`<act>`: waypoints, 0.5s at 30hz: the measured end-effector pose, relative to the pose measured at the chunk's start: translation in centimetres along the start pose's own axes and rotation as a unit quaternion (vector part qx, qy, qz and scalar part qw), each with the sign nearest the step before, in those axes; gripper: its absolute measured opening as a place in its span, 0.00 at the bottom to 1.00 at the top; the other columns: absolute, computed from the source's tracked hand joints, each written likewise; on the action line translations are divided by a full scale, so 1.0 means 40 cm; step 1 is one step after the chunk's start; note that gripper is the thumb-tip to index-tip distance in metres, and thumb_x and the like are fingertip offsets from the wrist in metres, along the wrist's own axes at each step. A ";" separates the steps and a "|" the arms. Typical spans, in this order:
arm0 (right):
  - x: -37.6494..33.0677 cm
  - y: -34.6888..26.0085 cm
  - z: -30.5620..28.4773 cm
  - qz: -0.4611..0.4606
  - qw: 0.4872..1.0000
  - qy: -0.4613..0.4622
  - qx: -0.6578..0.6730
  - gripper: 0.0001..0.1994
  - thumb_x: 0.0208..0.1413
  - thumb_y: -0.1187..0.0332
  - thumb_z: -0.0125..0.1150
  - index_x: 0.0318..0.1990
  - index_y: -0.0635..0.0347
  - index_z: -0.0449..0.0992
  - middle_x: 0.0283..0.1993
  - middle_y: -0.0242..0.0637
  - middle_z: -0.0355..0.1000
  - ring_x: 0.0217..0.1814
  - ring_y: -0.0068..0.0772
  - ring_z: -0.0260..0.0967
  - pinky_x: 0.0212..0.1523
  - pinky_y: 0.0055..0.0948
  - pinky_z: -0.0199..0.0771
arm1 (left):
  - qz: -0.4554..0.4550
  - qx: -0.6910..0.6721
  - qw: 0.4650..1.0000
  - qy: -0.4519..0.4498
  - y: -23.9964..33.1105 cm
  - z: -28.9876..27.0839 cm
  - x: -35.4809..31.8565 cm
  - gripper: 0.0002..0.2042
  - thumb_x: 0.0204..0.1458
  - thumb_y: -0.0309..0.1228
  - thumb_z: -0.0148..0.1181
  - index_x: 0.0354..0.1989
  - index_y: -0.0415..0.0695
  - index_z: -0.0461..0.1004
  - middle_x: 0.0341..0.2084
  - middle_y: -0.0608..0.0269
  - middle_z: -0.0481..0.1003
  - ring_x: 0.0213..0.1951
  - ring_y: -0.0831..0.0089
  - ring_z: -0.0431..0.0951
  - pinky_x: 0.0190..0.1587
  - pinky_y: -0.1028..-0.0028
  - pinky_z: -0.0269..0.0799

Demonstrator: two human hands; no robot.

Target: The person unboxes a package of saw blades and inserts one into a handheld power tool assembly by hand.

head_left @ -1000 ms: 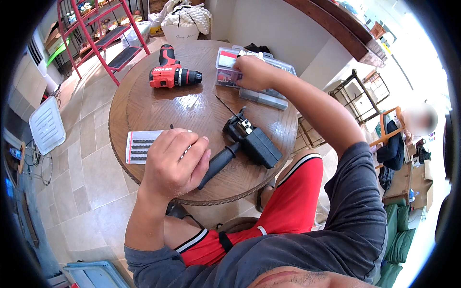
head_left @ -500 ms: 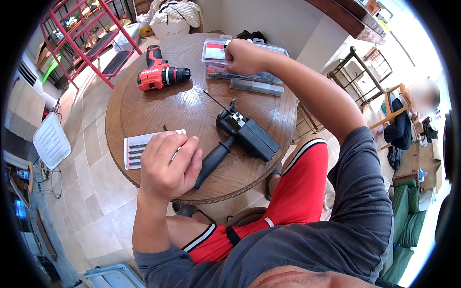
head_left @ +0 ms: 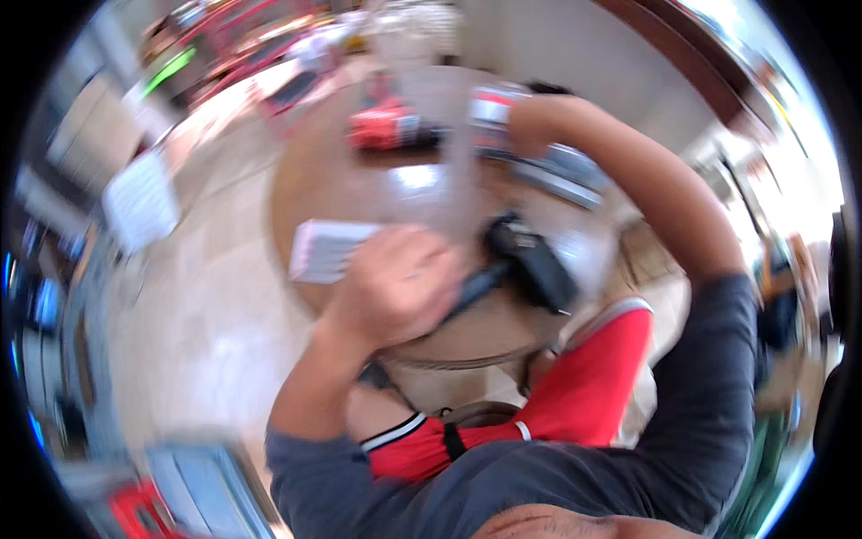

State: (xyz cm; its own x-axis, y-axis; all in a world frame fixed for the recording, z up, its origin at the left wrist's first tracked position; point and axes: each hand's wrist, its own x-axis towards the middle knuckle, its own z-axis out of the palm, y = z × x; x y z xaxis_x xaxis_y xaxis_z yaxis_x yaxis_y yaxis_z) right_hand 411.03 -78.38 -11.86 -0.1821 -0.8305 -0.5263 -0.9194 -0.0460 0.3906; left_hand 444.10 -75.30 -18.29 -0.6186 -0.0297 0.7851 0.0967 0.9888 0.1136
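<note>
The whole picture is smeared by motion. My left hand (head_left: pixel 400 287) hovers with curled fingers over the near edge of a round wooden table (head_left: pixel 314 193), right beside the handle of a black power tool (head_left: pixel 530 265). The blur hides whether it holds anything. My right hand (head_left: pixel 530 126) reaches across to the far side and rests on a clear plastic parts case (head_left: pixel 566 171). A red and black cordless drill (head_left: pixel 386 126) lies at the far left of the table. A white flat pack (head_left: pixel 328 250) lies just left of my left hand.
A pale tiled floor (head_left: pixel 206 350) surrounds the table. A red metal rack (head_left: pixel 269 36) stands at the back left and a white panel (head_left: pixel 139 202) lies on the floor at left. My red shorts (head_left: pixel 593 377) are below the table's edge.
The view has swung quickly and blurred. Both hands stay roughly where they were, the right on the case and the left by the black tool.
</note>
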 end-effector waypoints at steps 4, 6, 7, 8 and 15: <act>-0.037 0.071 0.051 0.047 0.998 0.046 0.020 0.13 0.63 0.59 0.68 0.48 0.55 0.88 0.47 0.52 0.85 0.50 0.53 0.83 0.53 0.49 0.81 | 0.047 -0.059 0.997 0.029 -0.027 0.050 -0.005 0.11 0.44 0.32 0.72 0.33 0.45 0.77 0.32 0.61 0.74 0.37 0.60 0.77 0.40 0.61 0.76; -0.051 0.091 0.057 0.013 0.994 0.099 0.036 0.13 0.63 0.62 0.65 0.42 0.63 0.86 0.45 0.57 0.83 0.49 0.63 0.81 0.52 0.54 0.82 | 0.071 -0.007 0.996 0.054 -0.024 0.058 0.001 0.10 0.47 0.35 0.71 0.26 0.46 0.75 0.29 0.63 0.72 0.35 0.62 0.76 0.37 0.62 0.74; -0.066 0.061 0.055 0.003 0.987 0.141 0.077 0.11 0.62 0.65 0.66 0.42 0.66 0.85 0.45 0.61 0.82 0.50 0.65 0.81 0.53 0.55 0.82 | 0.061 0.007 0.996 0.058 -0.018 0.054 -0.010 0.10 0.47 0.34 0.71 0.25 0.46 0.74 0.28 0.64 0.72 0.36 0.62 0.77 0.38 0.63 0.74; -0.063 0.032 0.042 -0.003 0.985 0.157 0.070 0.11 0.62 0.66 0.66 0.42 0.66 0.85 0.45 0.62 0.82 0.50 0.65 0.80 0.53 0.55 0.81 | 0.054 0.013 0.997 0.060 -0.016 0.046 -0.017 0.09 0.47 0.34 0.72 0.26 0.47 0.76 0.28 0.64 0.73 0.37 0.63 0.77 0.39 0.63 0.74; -0.002 0.046 0.115 0.049 0.961 0.236 0.135 0.12 0.60 0.70 0.69 0.42 0.74 0.79 0.43 0.67 0.80 0.49 0.71 0.79 0.51 0.56 0.81 | 0.042 0.030 0.997 0.057 0.004 0.048 -0.028 0.11 0.45 0.36 0.74 0.26 0.48 0.77 0.31 0.64 0.77 0.39 0.63 0.79 0.40 0.63 0.75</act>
State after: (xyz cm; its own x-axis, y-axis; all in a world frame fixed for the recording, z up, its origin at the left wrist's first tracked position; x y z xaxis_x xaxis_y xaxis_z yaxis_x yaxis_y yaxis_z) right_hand 407.76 -75.83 -14.57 -0.1530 -0.9857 -0.0709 -0.9744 0.1385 0.1769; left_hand 443.29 -74.82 -20.32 -0.5168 0.0398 0.8552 0.0955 0.9954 0.0114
